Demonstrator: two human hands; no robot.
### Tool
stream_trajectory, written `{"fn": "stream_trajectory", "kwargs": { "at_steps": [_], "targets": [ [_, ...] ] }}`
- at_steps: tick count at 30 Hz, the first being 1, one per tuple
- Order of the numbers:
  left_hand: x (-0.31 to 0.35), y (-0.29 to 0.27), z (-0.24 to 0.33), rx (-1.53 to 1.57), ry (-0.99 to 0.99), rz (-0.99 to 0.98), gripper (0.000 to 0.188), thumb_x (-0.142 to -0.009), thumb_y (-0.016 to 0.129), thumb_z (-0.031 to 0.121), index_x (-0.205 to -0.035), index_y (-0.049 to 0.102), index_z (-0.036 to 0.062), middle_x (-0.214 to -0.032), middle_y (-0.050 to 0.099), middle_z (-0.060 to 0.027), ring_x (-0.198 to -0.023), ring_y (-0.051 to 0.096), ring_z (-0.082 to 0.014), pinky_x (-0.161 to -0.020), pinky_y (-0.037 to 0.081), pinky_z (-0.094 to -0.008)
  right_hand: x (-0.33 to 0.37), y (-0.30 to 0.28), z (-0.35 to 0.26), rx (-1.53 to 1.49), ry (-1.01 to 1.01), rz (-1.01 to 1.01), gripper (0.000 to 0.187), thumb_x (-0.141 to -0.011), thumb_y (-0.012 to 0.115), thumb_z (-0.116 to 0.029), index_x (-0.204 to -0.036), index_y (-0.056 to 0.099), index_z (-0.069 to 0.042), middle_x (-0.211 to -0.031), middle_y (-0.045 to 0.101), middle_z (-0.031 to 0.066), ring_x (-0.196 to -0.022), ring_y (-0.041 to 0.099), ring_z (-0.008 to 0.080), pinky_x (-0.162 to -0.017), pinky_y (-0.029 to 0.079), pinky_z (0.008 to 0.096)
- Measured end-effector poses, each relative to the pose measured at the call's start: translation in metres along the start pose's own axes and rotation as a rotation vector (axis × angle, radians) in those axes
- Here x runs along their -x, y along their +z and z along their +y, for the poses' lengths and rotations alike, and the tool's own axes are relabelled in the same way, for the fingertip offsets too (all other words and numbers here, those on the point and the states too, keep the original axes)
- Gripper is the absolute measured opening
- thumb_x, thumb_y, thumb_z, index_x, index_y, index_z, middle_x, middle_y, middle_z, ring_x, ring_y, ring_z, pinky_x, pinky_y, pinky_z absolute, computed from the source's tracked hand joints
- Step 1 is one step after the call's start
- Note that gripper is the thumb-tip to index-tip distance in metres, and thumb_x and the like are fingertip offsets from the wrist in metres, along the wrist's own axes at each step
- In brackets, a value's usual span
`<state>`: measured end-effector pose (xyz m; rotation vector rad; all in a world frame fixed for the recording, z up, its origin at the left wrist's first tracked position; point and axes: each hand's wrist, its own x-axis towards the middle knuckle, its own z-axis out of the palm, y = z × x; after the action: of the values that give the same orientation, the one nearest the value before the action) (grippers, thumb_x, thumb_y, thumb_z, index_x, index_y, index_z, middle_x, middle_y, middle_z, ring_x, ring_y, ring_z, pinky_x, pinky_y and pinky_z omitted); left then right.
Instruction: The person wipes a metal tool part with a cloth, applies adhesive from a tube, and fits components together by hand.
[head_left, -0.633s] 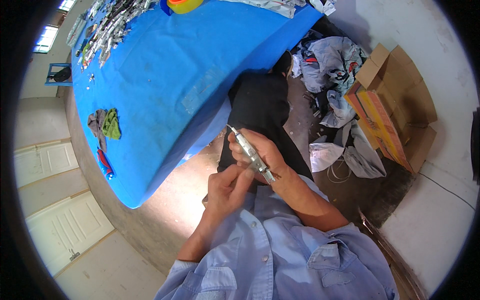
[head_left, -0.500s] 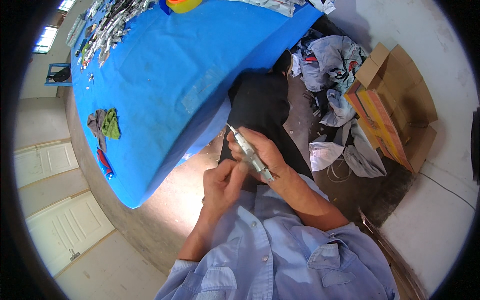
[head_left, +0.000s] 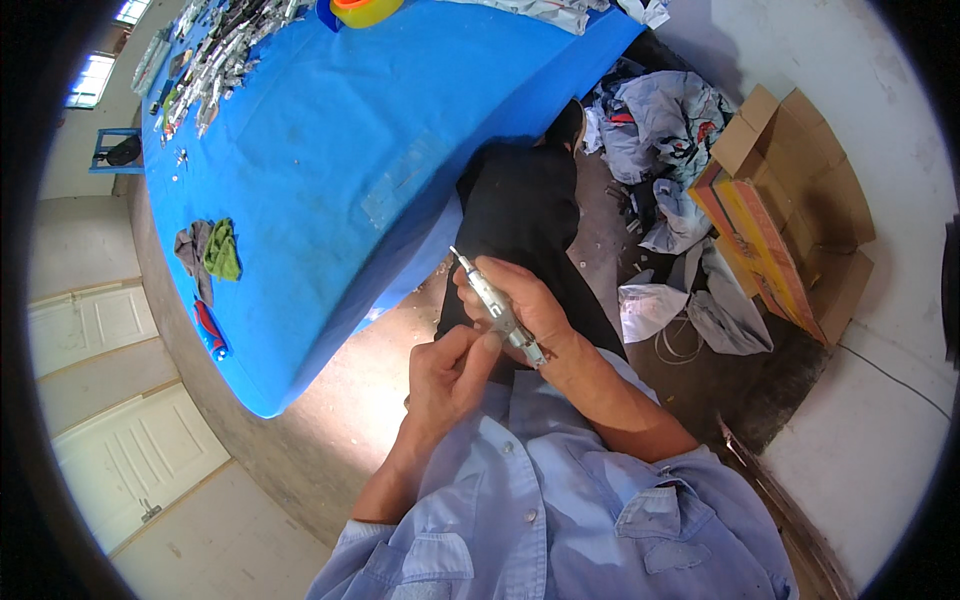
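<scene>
A slim grey metal tool (head_left: 492, 298) with a pointed tip lies along my right hand (head_left: 528, 303), which grips it over my lap. My left hand (head_left: 450, 372) sits just below it, fingers curled, its fingertips touching the tool's lower end near a small metal fitting (head_left: 530, 350). Both hands are in front of my light blue shirt and beside the edge of the blue-covered table (head_left: 330, 170).
On the table lie a green and a grey rag (head_left: 210, 252), a red-and-blue tool (head_left: 210, 330), several metal parts (head_left: 215, 55) at the far end and an orange-yellow tape roll (head_left: 365, 10). Open cardboard boxes (head_left: 790, 210) and crumpled plastic bags (head_left: 660, 120) crowd the floor to the right.
My left hand has shifted slightly along the tool's lower end; the right hand and tool stay almost where they were.
</scene>
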<state>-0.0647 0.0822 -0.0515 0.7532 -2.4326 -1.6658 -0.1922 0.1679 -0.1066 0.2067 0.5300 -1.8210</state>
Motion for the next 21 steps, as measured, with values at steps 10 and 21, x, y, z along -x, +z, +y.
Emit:
{"fn": "stream_trajectory", "kwargs": {
  "at_steps": [10,21],
  "targets": [
    [0.002,-0.006,-0.001,0.029,-0.056,-0.026,0.034,-0.104,0.064,0.024,-0.078,0.065,0.0008,-0.059,0.057,0.0016,-0.055,0.050,-0.0047,-0.049,0.036,-0.0244,-0.002,-0.002,0.003,-0.020,0.017,-0.060,0.032,-0.107,0.056,-0.032,-0.106,0.065,-0.001,-0.079,0.058,-0.0012,-0.063,0.051,0.0068,-0.058,0.042,0.0217],
    [0.003,-0.007,-0.002,-0.017,-0.061,-0.020,0.032,-0.104,0.065,0.024,-0.082,0.069,0.0002,-0.059,0.058,0.0015,-0.054,0.052,-0.0052,-0.049,0.037,-0.0244,-0.002,0.004,0.002,0.030,-0.006,-0.041,0.031,-0.107,0.056,-0.031,-0.104,0.065,-0.001,-0.077,0.055,-0.0026,-0.065,0.049,0.0061,-0.059,0.040,0.0213]
  ]
}}
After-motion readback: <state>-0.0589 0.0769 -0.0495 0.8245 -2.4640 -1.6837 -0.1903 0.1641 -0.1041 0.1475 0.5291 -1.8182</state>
